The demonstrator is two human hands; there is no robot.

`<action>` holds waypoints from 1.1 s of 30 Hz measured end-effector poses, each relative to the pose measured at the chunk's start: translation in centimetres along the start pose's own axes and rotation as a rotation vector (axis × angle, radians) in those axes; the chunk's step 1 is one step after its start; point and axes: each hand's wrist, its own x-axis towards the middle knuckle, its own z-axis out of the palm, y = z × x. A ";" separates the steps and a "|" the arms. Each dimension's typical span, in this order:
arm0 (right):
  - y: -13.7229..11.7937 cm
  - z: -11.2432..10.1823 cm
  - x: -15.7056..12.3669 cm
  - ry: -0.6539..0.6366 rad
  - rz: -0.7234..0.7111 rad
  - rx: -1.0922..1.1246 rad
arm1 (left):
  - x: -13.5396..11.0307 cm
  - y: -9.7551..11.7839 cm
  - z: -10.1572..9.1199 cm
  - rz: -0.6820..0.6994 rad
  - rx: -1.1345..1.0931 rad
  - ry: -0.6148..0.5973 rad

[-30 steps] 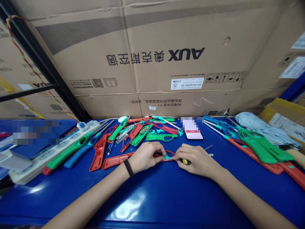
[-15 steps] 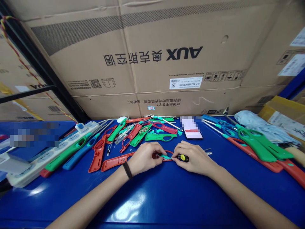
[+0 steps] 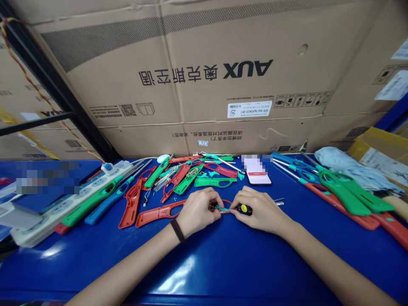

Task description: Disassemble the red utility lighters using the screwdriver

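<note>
My left hand (image 3: pixel 199 207) is closed in a pinch around a small teal plastic lighter part (image 3: pixel 222 209). My right hand (image 3: pixel 259 209) is curled round a screwdriver with a black and yellow handle (image 3: pixel 245 208); its thumb and forefinger meet the right end of the teal part. Fingers cover most of both. A red lighter shell half (image 3: pixel 155 213) lies behind and left of my left hand, its loop partly hidden. Just beyond my right hand, a small metal piece (image 3: pixel 279 203) rests on the blue table (image 3: pixel 204 263).
Several red and green lighter shells and loose inner parts (image 3: pixel 188 176) lie at the back. A phone (image 3: pixel 258 172) lies behind my right hand. Whole lighters flank a power strip (image 3: pixel 92 193) on the left; more lighters (image 3: pixel 346 193) lie right. A cardboard box (image 3: pixel 204 51) walls the back.
My left hand has shifted and turned slightly, with more of the red shell's loop showing beside it. My right hand keeps the screwdriver in nearly the same place.
</note>
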 end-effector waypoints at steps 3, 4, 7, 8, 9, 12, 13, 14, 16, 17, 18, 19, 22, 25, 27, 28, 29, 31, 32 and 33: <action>0.0 -0.2 0.0 -0.016 0.016 0.006 | 0.0 0.1 0.1 -0.017 0.001 0.010; 0.0 -0.4 -0.1 -0.023 0.016 0.007 | -0.1 0.1 0.2 -0.020 0.001 0.012; 0.3 -0.8 -0.2 -0.032 0.025 0.011 | -0.1 0.3 0.2 -0.020 -0.002 0.019; 0.4 -0.9 -0.3 -0.029 0.033 0.012 | -0.2 0.3 0.2 -0.018 -0.004 0.022; 0.5 -1.0 -0.3 -0.028 0.041 0.010 | -0.2 0.3 0.2 -0.015 -0.006 0.025; 0.5 -1.1 -0.2 -0.038 0.056 -0.002 | -0.3 0.2 0.2 0.007 -0.012 0.027; 0.5 -1.1 -0.1 -0.044 0.055 -0.005 | -0.4 0.1 0.2 0.020 -0.015 0.023; 0.4 -1.1 -0.1 -0.050 0.052 -0.009 | -0.4 0.0 0.1 0.036 -0.019 0.017; 0.5 -1.1 -0.2 -0.063 0.045 -0.007 | -0.6 -0.2 0.0 0.069 -0.034 0.000; 0.6 -1.1 -0.2 -0.070 0.043 -0.001 | -0.6 -0.3 -0.1 0.083 -0.041 -0.011; 0.7 -1.2 -0.4 -0.080 0.041 0.011 | -0.7 -0.4 -0.1 0.094 -0.049 -0.021; 1.0 -1.3 -0.5 -0.093 0.039 0.028 | -0.7 -0.6 -0.1 0.101 -0.053 -0.029; 1.9 -1.7 -1.2 -0.132 0.050 0.081 | -0.8 -0.8 -0.1 0.107 -0.054 -0.042; 2.6 -2.1 -1.5 -0.118 0.119 0.102 | -0.8 -1.0 0.0 0.105 -0.062 -0.037; 2.8 -2.2 -1.6 -0.109 0.145 0.115 | -0.8 -1.0 0.1 0.105 -0.073 -0.032; 2.8 -2.2 -1.5 -0.111 0.149 0.122 | -0.8 -1.0 0.1 0.104 -0.078 -0.030; 2.8 -2.1 -1.5 -0.117 0.149 0.129 | -0.8 -1.0 0.1 0.103 -0.080 -0.030; 2.9 -2.0 -1.4 -0.124 0.151 0.138 | -0.8 -1.0 0.1 0.101 -0.085 -0.033; 2.9 -1.9 -1.4 -0.122 0.149 0.140 | -0.8 -1.1 0.0 0.102 -0.087 -0.033; 3.0 -1.7 -1.4 -0.119 0.143 0.143 | -0.8 -1.1 0.0 0.105 -0.090 -0.034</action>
